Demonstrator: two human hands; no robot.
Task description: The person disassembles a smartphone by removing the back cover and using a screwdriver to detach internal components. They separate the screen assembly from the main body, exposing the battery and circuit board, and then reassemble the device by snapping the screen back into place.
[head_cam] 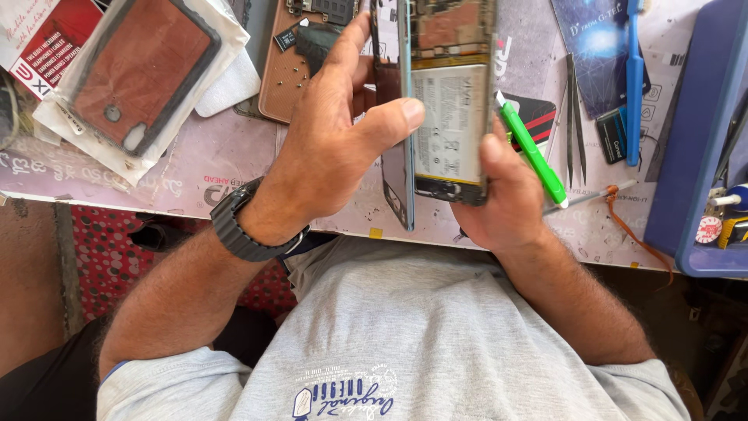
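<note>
Head view: your 2 hands clamp the opened phone [448, 109] upright between them, long axis pointing away; left hand [331, 152] gripping one edge, right hand [506, 191] the other.

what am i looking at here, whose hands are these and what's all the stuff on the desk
This is one picture from a camera worn on a person's head, looking down past their grey shirt at their own two bare hands. There is no machine.

Both hands hold an opened phone upright above the desk, its back off so the pale battery shows. The left hand, with a dark watch on its wrist, presses its thumb on the battery; the right hand supports the phone from below.

On the desk lie a green-handled tool, tweezers, a blue toothbrush, a brown phone cover in a clear bag, a brown back panel with small screws, and a blue tray at the right edge.
</note>
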